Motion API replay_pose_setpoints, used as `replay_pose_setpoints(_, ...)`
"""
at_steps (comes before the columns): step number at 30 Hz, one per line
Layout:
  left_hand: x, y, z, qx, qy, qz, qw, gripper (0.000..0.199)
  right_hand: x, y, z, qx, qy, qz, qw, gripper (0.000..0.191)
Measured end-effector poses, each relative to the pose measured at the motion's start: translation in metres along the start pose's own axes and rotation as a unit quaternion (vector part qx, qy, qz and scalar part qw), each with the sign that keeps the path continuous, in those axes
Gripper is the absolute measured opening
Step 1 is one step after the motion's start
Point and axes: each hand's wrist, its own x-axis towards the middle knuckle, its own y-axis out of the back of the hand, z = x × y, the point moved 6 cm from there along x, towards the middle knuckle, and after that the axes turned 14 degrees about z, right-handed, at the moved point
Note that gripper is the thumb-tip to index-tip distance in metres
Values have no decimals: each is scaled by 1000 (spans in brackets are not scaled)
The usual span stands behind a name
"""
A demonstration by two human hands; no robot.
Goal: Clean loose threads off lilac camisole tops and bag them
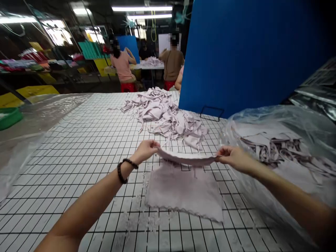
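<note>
Between my two hands a pale pinkish-grey piece of fabric (187,160) is stretched, its middle sagging a little. My left hand (147,150), with a dark bead bracelet on the wrist, pinches one end of it. The other end is pinched by my right hand (232,157). Just below, nearer to me, a flat stack of the same fabric (183,192) lies on the white gridded table (78,168). Beyond my hands a loose heap of pale fabric pieces (168,115) spreads over the table.
An open clear plastic bag (241,178) of fabric pieces is at the right. A tall blue panel (231,56) stands behind, with a black wire stand (212,113) at its foot. Scraps of lint lie around the stack. A green basin (10,117) is far left. Several people sit in the background.
</note>
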Motion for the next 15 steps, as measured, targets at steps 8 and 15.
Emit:
replay_pose_setpoints(8, -81, -13, -43, 82, -40, 10, 996, 17, -94, -43, 42, 45, -6, 51, 998, 15)
replay_pose_setpoints(15, -135, -13, -44, 95, -167, -8, 981, 18, -152, -54, 46, 10, 119, 108, 987, 15)
